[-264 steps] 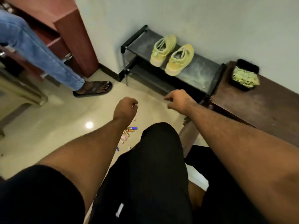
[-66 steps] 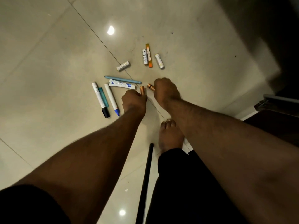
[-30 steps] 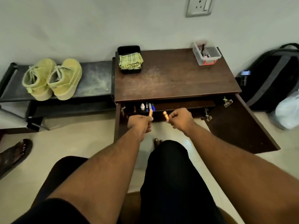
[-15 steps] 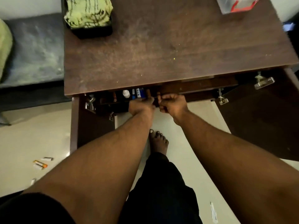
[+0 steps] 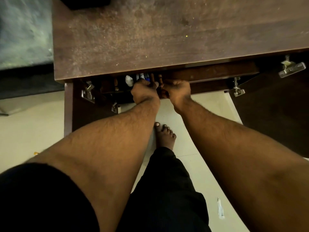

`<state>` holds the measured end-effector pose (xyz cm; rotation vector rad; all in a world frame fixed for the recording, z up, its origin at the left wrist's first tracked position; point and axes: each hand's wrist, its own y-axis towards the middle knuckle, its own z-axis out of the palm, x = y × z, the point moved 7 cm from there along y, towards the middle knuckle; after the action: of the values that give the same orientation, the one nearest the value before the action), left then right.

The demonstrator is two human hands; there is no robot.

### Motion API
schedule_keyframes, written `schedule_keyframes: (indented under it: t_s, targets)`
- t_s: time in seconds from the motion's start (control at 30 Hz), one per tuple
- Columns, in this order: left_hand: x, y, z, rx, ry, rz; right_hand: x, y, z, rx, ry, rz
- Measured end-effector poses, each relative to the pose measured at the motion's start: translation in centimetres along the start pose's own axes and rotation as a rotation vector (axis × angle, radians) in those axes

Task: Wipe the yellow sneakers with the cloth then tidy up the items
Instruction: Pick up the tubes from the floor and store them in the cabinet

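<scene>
Both my hands reach under the top of the brown wooden cabinet [image 5: 167, 34], at its open shelf. My left hand [image 5: 144, 91] grips a small copper-coloured battery [image 5: 152, 77] that sticks up from its fist. My right hand [image 5: 177, 90] grips a second copper battery [image 5: 160, 77] the same way. On the shelf behind the hands stand a small white bottle [image 5: 129, 80] and blue-and-white markers [image 5: 144, 75]. The yellow sneakers and the cloth are out of view.
Both cabinet doors hang open, the left door [image 5: 78, 111] and the right door [image 5: 275, 111], with metal hinges showing. A grey shoe-rack shelf [image 5: 23, 30] lies at the upper left. My bare foot [image 5: 164, 136] stands on the pale tile floor [image 5: 30, 128].
I have leaned closer over the cabinet, so the cloth tray and the sneakers have left the view. Both hands have pushed the batteries a little further into the shelf.
</scene>
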<state>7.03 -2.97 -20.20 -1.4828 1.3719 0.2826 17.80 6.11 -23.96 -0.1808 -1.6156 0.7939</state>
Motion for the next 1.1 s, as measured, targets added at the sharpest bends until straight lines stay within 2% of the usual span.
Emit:
schedule_keyframes:
  t_s: [0.2,0.33,0.43,0.53,0.63,0.73,0.77,0.83,0.93,1.0,1.1]
  targets:
    - [0.0,1.0,-0.1,0.019,0.028,-0.023,0.0,0.1,0.9,-0.006,-0.020,0.002]
    - [0.4,1.7,-0.3,0.100,0.107,0.021,-0.1,0.3,1.5,-0.024,-0.067,0.012]
    - [0.3,1.4,-1.2,-0.001,0.093,0.028,-0.4,0.5,1.7,-0.051,-0.124,0.020]
    - [0.3,1.1,-1.5,-0.011,0.081,0.045,-0.2,0.2,1.7,-0.055,-0.155,0.017]
    - [0.1,1.0,-2.2,0.006,0.142,0.093,0.1,-0.5,1.5,-0.042,-0.153,0.030]
    - [-0.8,-0.1,-3.0,0.084,0.295,0.215,0.3,-0.9,0.6,-0.101,-0.189,0.051]
    - [-1.3,-0.7,-3.3,0.125,0.357,0.275,0.7,-1.2,0.3,-0.119,-0.263,0.040]
    - [-2.5,-2.3,-4.4,0.201,0.490,0.414,2.4,-2.2,0.2,-0.092,-0.570,-0.031]
    - [-4.5,-4.9,-6.9,0.251,0.612,0.565,5.3,-5.4,1.9,0.084,-1.077,-0.180]
    - [-6.2,-6.5,-9.6,0.221,0.642,0.605,7.7,-8.5,3.7,0.177,-1.231,-0.255]
    - [-8.6,-9.0,-13.8,0.183,0.662,0.624,11.2,-13.2,6.2,0.249,-1.336,-0.317]
